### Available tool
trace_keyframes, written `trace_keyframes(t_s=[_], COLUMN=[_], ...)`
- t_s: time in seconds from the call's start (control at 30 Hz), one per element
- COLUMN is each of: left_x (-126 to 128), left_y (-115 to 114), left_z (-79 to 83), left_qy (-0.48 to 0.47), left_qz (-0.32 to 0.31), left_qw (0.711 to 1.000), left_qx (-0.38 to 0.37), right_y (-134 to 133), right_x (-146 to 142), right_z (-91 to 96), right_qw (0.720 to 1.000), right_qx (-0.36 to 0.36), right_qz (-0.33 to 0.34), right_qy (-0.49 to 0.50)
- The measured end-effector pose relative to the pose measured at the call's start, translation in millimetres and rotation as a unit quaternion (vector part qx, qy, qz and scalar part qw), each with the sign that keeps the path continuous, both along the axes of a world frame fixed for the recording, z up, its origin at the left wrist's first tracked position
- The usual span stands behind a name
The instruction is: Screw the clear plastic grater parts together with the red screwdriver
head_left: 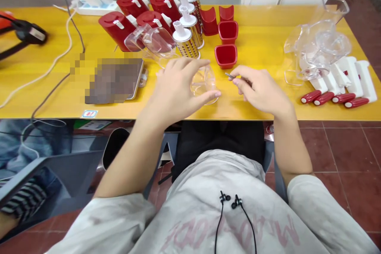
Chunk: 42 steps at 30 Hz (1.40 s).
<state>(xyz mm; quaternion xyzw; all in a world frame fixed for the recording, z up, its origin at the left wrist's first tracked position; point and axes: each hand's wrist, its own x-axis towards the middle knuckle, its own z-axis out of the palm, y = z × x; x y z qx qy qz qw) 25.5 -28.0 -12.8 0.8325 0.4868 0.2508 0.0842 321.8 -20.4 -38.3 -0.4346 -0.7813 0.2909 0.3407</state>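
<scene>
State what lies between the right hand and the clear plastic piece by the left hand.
The head view shows the tip of the slim metal item pinched in the right hand, then bare yellow tabletop.

As far as this single view tells, it is a small workshop: a yellow table (263, 37) bears matching sets of red housings (131, 4), perforated metal drums (187, 47) and red-tipped white handles (354, 81), beside a power strip (101, 8), above a tiled floor (333, 149).

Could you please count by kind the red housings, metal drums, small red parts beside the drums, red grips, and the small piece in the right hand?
Red housings: 4
Metal drums: 4
Small red parts: 4
Red grips: 4
Small piece in the right hand: 1
Total: 17
</scene>
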Motion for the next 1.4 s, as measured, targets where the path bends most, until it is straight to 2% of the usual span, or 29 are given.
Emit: trace_keyframes(t_s=[0.07, 0.13, 0.37, 0.6, 0.73, 0.97, 1.4], left_x=[1, 1, -4, 10, 13, 10, 14], left_y=[-5, -3, -1, -11, -12, -9, -2], left_z=[-13.2, -18.8, -15.0, -13.6, -15.0, -21.6, -30.7], left_qy=[0.013, 0.013, 0.002, 0.016, 0.011, 0.013, 0.017], left_qz=[0.005, -0.003, -0.041, -0.033, -0.045, -0.054, -0.058], left_qw=[1.0, 1.0, 0.999, 0.999, 0.999, 0.998, 0.998], left_qx=[0.009, 0.011, -0.002, 0.002, 0.011, 0.016, 0.01], right_y=[4, 5, 2, -8, -9, 3, 2], right_x=[-8, -15, -28, -38, -36, -29, -9], right_z=[-4.9, -8.7, -10.6, -3.1, -3.5, -13.9, -2.2], right_qw=[1.0, 1.0, 0.999, 1.0, 0.999, 0.996, 0.996], right_qx=[-0.005, -0.002, 0.013, 0.022, 0.036, 0.05, 0.031], right_qz=[0.011, 0.018, 0.048, 0.009, -0.002, 0.05, 0.079], right_qy=[-0.01, -0.023, -0.01, -0.004, -0.017, 0.049, 0.039])
